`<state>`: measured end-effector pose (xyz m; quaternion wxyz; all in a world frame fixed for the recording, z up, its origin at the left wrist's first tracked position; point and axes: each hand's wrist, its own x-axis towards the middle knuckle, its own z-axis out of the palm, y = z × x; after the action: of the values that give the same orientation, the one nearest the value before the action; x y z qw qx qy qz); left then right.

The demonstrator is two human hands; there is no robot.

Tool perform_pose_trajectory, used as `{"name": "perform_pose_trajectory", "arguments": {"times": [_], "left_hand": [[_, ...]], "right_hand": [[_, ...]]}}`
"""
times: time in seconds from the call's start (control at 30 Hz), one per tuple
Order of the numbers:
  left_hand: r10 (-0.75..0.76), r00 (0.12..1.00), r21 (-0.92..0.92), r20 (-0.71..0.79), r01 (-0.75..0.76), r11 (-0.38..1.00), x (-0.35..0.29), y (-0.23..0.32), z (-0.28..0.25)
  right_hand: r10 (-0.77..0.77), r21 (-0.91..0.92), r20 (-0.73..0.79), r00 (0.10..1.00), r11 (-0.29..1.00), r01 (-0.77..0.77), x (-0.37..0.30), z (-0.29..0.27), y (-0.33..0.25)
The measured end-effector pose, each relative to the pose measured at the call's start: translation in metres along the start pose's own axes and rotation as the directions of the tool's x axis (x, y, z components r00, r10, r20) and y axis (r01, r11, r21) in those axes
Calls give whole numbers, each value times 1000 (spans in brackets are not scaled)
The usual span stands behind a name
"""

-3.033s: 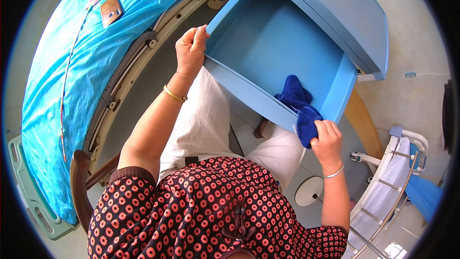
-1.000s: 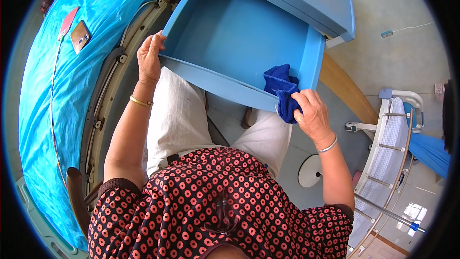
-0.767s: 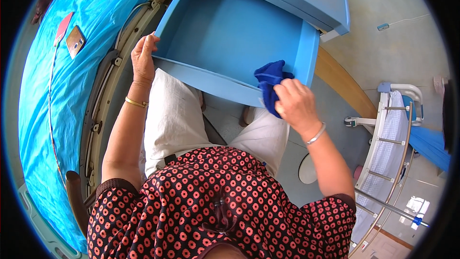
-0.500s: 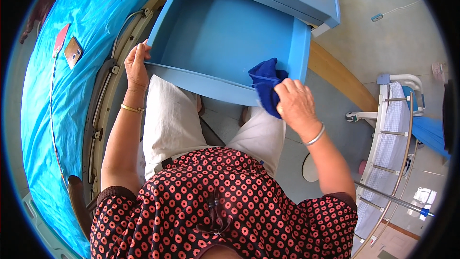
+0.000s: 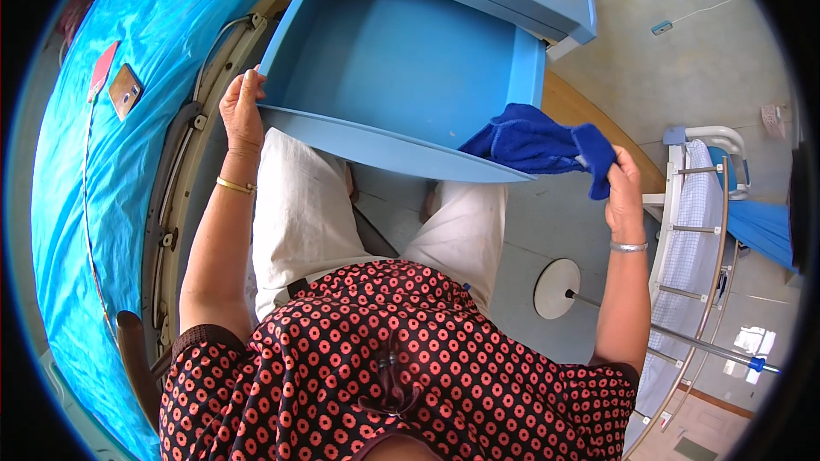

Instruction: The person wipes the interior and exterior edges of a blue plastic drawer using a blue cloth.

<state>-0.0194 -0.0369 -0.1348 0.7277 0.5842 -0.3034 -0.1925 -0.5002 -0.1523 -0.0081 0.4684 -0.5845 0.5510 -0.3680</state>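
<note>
A light blue drawer (image 5: 384,147) is pulled out of its cabinet in front of me, with nothing inside. My left hand (image 5: 243,113) is closed on its front left corner, thumb up against the edge. Out past the front right corner, my right hand (image 5: 626,192) pinches one end of a dark blue cloth (image 5: 538,142). The cloth stretches sideways from my fingers and drapes over that corner, its other end touching the drawer's front rim. It covers the corner itself.
Left of me is a bed with a bright blue cover (image 5: 81,230), holding a phone (image 5: 125,91) and a red card-like item (image 5: 103,70). A railed bed (image 5: 683,248) stands at right. A round white disc on a pole (image 5: 557,288) is on the floor.
My right hand has moved right, off the drawer's front corner, drawing the cloth out from a bunched shape to a stretched one. The left hand stays on the left corner.
</note>
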Motion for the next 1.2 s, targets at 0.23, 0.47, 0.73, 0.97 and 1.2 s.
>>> {"name": "perform_pose_trajectory", "arguments": {"times": [0.23,0.47,0.73,0.97,1.2], "left_hand": [[46,998,8,49,-47,999,3,-5,-2],[-53,999,-7,0,53,999,-2,0,1],[-35,999,-28,34,36,999,0,-5,-6],[26,998,-85,60,-21,996,3,-7,-4],[1,1000,-95,16,0,995,1,-8,-6]], "right_hand": [[-373,-377,272,887,807,454,-8,44,3],[-520,-630,589,619,184,754,-23,123,7],[-380,-709,605,700,143,690,-24,95,-1],[-429,-673,557,711,268,690,-28,69,8],[-80,-383,223,971,909,163,-15,37,-9]]}}
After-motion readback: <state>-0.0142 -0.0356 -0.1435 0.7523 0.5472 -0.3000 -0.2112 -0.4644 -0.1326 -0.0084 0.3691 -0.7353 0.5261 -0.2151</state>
